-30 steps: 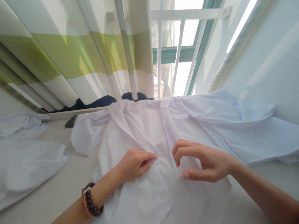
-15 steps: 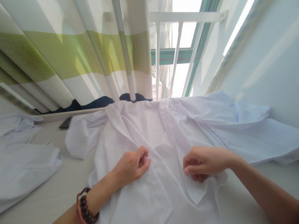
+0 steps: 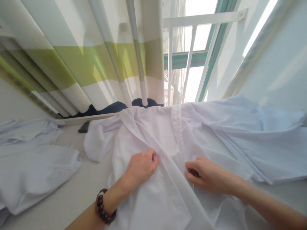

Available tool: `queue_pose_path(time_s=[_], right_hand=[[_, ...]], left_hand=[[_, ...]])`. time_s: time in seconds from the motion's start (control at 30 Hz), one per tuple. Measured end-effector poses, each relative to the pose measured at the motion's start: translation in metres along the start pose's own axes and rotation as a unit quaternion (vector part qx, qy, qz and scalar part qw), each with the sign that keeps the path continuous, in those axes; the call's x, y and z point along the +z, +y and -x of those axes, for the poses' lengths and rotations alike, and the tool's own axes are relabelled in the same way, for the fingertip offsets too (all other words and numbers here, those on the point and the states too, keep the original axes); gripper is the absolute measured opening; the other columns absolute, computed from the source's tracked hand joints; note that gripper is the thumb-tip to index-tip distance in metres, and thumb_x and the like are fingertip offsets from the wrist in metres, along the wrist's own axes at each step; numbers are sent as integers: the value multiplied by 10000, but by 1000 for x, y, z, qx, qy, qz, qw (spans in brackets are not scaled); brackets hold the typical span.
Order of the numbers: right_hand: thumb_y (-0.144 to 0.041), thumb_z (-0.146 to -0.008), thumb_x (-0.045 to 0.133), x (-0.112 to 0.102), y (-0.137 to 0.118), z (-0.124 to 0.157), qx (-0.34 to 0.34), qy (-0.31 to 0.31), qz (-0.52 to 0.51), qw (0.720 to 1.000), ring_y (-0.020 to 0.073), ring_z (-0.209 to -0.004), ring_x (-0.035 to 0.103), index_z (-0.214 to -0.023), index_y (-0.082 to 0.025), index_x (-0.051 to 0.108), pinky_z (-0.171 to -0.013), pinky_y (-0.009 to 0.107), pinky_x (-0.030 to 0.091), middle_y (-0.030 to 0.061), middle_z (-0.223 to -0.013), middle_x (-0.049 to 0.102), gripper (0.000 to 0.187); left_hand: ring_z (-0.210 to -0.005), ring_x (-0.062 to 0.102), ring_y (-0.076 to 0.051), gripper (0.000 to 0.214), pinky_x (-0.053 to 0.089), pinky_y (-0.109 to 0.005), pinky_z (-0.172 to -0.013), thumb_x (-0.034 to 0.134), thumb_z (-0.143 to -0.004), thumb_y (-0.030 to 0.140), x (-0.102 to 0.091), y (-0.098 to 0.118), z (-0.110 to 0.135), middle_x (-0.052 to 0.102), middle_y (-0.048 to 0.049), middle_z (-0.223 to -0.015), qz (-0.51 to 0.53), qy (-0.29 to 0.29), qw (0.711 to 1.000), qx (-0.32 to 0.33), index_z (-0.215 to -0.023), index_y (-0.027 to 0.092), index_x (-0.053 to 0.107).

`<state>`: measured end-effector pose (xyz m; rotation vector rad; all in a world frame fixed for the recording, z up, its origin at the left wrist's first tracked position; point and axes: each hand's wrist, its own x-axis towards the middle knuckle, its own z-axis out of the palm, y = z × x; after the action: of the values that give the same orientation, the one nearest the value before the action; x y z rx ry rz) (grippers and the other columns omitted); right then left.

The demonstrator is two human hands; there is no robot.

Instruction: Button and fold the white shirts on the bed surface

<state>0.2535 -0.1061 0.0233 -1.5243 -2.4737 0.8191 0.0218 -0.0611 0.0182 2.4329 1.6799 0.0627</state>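
Note:
A white coat (image 3: 158, 124) lies spread with its front open, its collar end toward the window. My left hand (image 3: 142, 164), with a dark beaded bracelet (image 3: 104, 207) at the wrist, is closed at the edge of the left front panel. The fingertips are turned under, so the cloth within them is mostly hidden. To the right, my right hand (image 3: 205, 174) has its fingers curled and thumb against them at the coat's right front panel. One sleeve (image 3: 99, 137) of the coat lies bunched at the left.
More white garments lie at the left (image 3: 35, 169) and at the right (image 3: 268, 140). Beyond the coat hang a white and green curtain (image 3: 96, 64) and a white railing (image 3: 192, 20) before the window. A small dark pixelated object (image 3: 84, 126) rests near the back edge.
The view has shifted, moving the scene rightward. My right hand has come closer to my left, and a long straight fold now runs down the front between them.

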Motion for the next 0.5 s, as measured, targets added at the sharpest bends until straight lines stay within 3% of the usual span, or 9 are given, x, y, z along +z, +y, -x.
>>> queue_pose_path(time_s=[0.17,0.23,0.33,0.43,0.5], right_hand=[[-195,-826,484,-7,-2,4,-8,-28,-27,999,92,-500,291,-578,-201,341,-499,266,225,-52,-513,379,286],[-206,-826,485,-9,-2,4,1,-36,-41,998,92,-503,283,-583,-201,348,-490,262,226,-54,-512,378,279],[-215,-832,475,-8,-2,3,0,-47,-52,998,91,-509,272,-592,-200,353,-484,257,221,-57,-520,366,269],[-225,-841,469,-3,0,2,-5,-47,-44,998,92,-514,277,-589,-200,348,-492,260,216,-54,-528,364,281],[-247,-858,465,-2,2,1,0,-35,-44,998,93,-513,266,-582,-203,321,-491,264,206,-55,-528,338,314]], left_hand=[[-730,712,-285,218,423,-321,-576,468,-877,311,10,48,-3,739,-115,-818,37,-61,990,121,-873,175,637],[-751,714,-298,218,447,-329,-589,502,-859,337,12,57,-4,742,-127,-849,53,-69,983,162,-875,174,646],[-753,711,-295,236,471,-338,-621,476,-884,335,12,51,-4,736,-114,-818,50,-47,985,161,-895,179,653],[-741,700,-293,328,479,-353,-639,412,-934,389,6,30,-3,726,-118,-787,24,-20,994,106,-883,173,653],[-697,687,-266,441,478,-344,-630,328,-966,445,-1,17,-1,713,-107,-722,40,-35,996,77,-811,179,643]])
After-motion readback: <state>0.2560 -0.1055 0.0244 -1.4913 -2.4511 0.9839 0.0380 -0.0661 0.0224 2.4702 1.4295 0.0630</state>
